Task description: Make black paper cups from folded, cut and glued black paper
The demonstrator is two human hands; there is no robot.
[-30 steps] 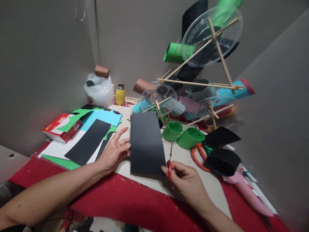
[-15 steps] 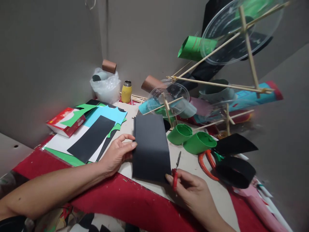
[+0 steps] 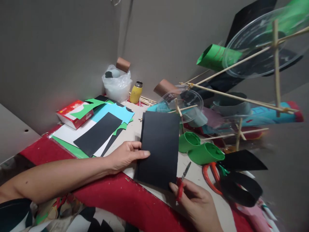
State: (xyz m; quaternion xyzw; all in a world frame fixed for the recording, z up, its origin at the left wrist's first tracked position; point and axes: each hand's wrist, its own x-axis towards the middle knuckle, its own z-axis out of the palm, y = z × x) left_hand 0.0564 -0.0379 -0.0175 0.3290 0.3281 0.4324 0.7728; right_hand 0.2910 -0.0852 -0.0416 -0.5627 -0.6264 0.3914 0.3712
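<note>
The person's left hand (image 3: 127, 156) grips the left edge of a black sheet (image 3: 159, 148), its thumb flat on the upper face and its other fingers at the edge, partly hidden beneath; the right hand (image 3: 195, 196) pinches the sheet's lower right corner at the thumb and, in the same grasp, holds small red-handled scissors (image 3: 180, 189), their blades pointing up and away beside the sheet; a second dark layer shows along the sheet's left edge. The sheet lies between the two hands, over a pale board (image 3: 194, 175) on the red tabletop (image 3: 116, 190); whether it is wholly lifted off the board cannot be told.

To the left, a black strip (image 3: 98, 134) lies across a white sheet (image 3: 70, 133), near a blue cut-out (image 3: 118, 112) and a red box (image 3: 76, 116); beyond them stand a plastic bag (image 3: 118, 88) and a yellow bottle (image 3: 136, 93); to the right sit two green paper rings (image 3: 205, 153), next to orange-handled scissors (image 3: 212, 178) and a black paper loop (image 3: 231, 193).
</note>
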